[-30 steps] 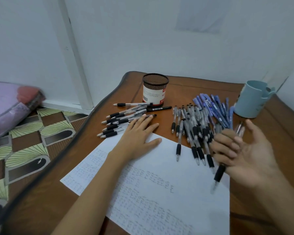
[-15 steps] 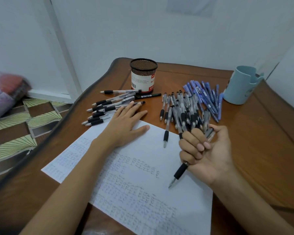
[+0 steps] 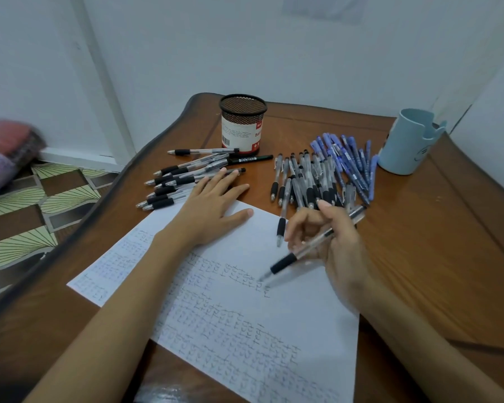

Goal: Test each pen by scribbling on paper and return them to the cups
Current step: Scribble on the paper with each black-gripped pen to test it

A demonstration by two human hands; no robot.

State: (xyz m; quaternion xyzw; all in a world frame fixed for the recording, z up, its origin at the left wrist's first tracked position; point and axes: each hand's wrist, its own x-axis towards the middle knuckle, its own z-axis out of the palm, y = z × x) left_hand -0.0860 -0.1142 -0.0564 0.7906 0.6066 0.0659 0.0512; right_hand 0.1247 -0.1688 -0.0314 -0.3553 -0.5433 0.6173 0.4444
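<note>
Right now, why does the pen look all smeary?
In the head view the pen in the right hand is motion-blurred; the left hand on the paper looks sharper, and the wide lens bends the table edges.

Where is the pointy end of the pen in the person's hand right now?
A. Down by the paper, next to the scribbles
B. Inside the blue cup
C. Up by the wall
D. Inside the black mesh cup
A: the right hand holds the pen slanted down, its tip at the paper beside the rows of scribbles.
</note>
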